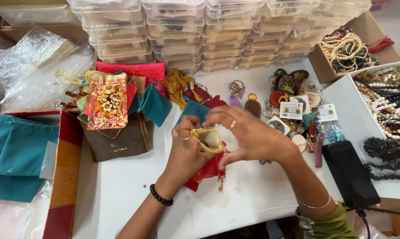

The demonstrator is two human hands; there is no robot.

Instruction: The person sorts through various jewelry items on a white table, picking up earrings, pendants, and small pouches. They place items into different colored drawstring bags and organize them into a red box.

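My left hand (186,148) and my right hand (246,132) meet over the middle of the white table (120,190). Together they hold a small gold-coloured pouch (208,139) with its mouth pulled wide. Under it hangs a red cloth piece (207,172) that touches the table. The left wrist wears a black bead bracelet, the right a thin bangle. A pile of fabric pouches lies at the left: a red-and-gold brocade pouch (107,106), teal pouches (154,105) and a brown pouch (120,141).
Stacks of clear plastic boxes (208,35) line the back. Keychains and small charms (293,106) are spread at the right, beside a black device (350,172) with a cable. Boxes of bead necklaces (386,102) stand at the right. A red box with teal pouches (18,155) sits left.
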